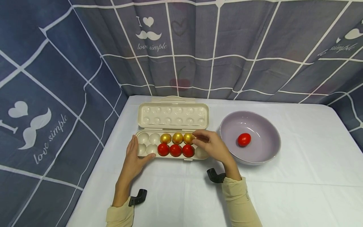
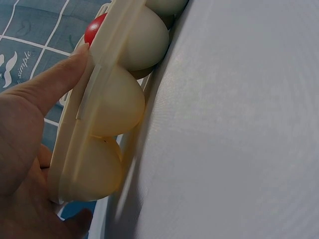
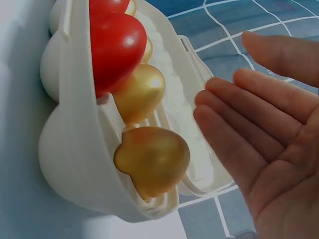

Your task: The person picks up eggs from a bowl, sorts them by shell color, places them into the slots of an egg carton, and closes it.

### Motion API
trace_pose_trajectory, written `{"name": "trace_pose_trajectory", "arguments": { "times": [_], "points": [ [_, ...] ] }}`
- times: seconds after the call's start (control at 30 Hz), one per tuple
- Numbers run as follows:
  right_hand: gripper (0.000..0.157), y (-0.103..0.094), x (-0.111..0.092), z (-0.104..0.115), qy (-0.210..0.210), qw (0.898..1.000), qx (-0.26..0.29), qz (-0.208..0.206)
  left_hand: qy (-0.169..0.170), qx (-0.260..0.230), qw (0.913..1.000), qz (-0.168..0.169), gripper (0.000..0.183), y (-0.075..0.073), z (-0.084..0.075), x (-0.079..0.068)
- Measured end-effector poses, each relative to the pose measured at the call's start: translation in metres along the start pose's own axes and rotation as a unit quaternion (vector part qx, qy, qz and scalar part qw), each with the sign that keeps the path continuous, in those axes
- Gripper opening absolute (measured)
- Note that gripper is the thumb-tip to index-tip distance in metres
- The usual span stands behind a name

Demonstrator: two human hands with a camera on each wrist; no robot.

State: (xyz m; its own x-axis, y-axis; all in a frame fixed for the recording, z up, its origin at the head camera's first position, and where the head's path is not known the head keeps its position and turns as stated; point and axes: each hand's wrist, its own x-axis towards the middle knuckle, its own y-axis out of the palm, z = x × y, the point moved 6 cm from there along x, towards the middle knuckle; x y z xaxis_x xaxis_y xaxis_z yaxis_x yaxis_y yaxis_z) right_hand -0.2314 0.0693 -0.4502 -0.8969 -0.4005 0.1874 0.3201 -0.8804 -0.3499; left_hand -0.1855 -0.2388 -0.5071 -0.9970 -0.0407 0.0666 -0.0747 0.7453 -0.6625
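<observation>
An open cream egg carton (image 1: 173, 128) lies on the table, its lid folded back. In its tray are red eggs (image 1: 175, 150) in the front row and golden eggs (image 1: 177, 138) in the back row. My left hand (image 1: 135, 162) grips the tray's left end, thumb on the front rim (image 2: 85, 94) and fingers around the end. Over the tray's right end is my right hand (image 1: 212, 145), hiding the back corner cup in the head view. The right wrist view shows a golden egg (image 3: 158, 157) in that end, with the right hand's straight fingers (image 3: 234, 134) apart from it.
A lilac bowl (image 1: 266, 145) stands to the right of the carton with one red egg (image 1: 244, 139) inside. White cloth (image 1: 181, 189) covers the table. A dark checked curtain (image 1: 198, 75) hangs behind and at the sides.
</observation>
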Motion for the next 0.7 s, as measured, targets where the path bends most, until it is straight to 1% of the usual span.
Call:
{"name": "trace_pose_trajectory", "arguments": {
  "times": [0.1, 0.17, 0.2, 0.37, 0.43, 0.5, 0.7],
  "points": [
    [0.030, -0.007, -0.001, 0.002, 0.004, 1.000, 0.013, -0.025, -0.001, 0.001, 1.0000, 0.000, 0.119, 0.000, 0.000, 0.000],
    [0.026, -0.013, -0.002, 0.003, 0.001, 0.999, 0.022, -0.047, 0.000, 0.002, 1.0000, 0.000, 0.119, 0.000, 0.001, 0.000],
    [0.023, -0.016, -0.003, 0.008, 0.000, 0.998, 0.028, -0.060, 0.001, 0.003, 1.0000, -0.001, 0.119, 0.000, 0.001, 0.000],
    [0.012, -0.033, -0.007, 0.008, -0.022, 0.990, 0.047, -0.127, 0.002, 0.004, 1.0000, -0.001, 0.119, 0.000, 0.001, 0.000],
    [0.011, -0.040, -0.008, 0.003, -0.027, 0.988, 0.042, -0.147, 0.000, 0.004, 1.0000, 0.001, 0.120, 0.000, 0.001, 0.000],
    [0.011, -0.046, -0.010, 0.002, -0.027, 0.986, 0.033, -0.162, -0.001, 0.003, 1.0000, 0.003, 0.120, 0.000, 0.002, 0.000],
    [0.015, -0.059, -0.016, 0.000, -0.011, 0.984, -0.008, -0.178, -0.001, 0.001, 1.0000, 0.005, 0.118, 0.000, 0.000, 0.000]
  ]
}}
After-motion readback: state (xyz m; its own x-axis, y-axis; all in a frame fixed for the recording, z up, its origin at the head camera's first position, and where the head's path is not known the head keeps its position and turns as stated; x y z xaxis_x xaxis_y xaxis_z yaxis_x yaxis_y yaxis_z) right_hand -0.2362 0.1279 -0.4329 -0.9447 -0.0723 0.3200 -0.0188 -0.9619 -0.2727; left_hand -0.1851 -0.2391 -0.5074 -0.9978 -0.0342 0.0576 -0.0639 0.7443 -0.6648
